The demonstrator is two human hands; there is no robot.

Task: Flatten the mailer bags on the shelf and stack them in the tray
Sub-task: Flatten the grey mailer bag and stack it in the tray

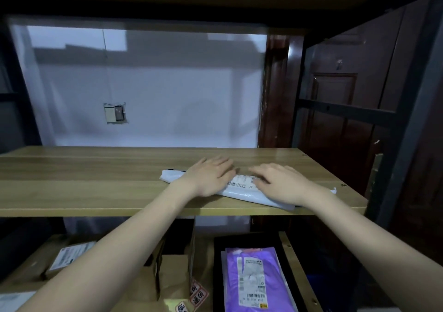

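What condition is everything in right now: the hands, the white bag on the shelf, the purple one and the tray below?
left hand: open, pressing flat on the white mailer bag
right hand: open, pressing flat on the same bag
white mailer bag: lying on the wooden shelf, not yet in the tray
purple mailer bag: lying flat in the black tray, label up

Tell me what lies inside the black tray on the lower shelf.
The black tray holds a purple mailer bag with a label, on a paler bag. Anything beneath is covered.
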